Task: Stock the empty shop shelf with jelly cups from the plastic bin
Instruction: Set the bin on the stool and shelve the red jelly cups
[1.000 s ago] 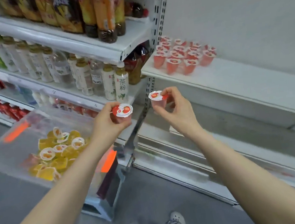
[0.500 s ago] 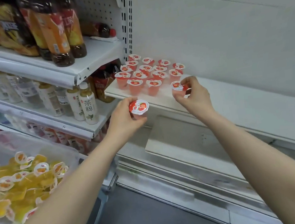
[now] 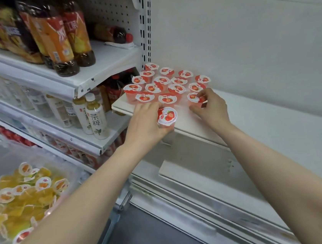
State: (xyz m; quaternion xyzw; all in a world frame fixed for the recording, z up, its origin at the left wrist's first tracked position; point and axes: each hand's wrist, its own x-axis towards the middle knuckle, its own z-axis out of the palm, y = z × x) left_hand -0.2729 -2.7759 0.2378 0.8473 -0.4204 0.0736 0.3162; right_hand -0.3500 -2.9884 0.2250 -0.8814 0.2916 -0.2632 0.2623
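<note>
While both hands work at the shelf: placing is the step in hand, with two red jelly cups going down together.
Left hand (image 3: 146,123): fingers curl round a red jelly cup (image 3: 167,116), its lid tipped toward the camera, at the front edge of the shelf (image 3: 255,115); whether its base touches the shelf cannot be told.
Right hand (image 3: 212,109): thumb and fingers pinch a second red cup (image 3: 194,98), which appears to be seated on the shelf.
Stocked cluster (image 3: 161,81): red-lidded cups packed close just beyond both hands' fingertips, with the second red cup at the right end of the front row.
Plastic bin (image 3: 8,147): below and left of the left forearm, with yellow cups (image 3: 24,195) heaped inside.
Open shelf: it runs on to the right of the right hand.
Next move, by judgement: level the tipped cup, seat it in front of the cluster between the two hands, then loosen both grips without nudging the neighbouring cups. A reach down-left to the bin would follow, since much shelf is unstocked.
</note>
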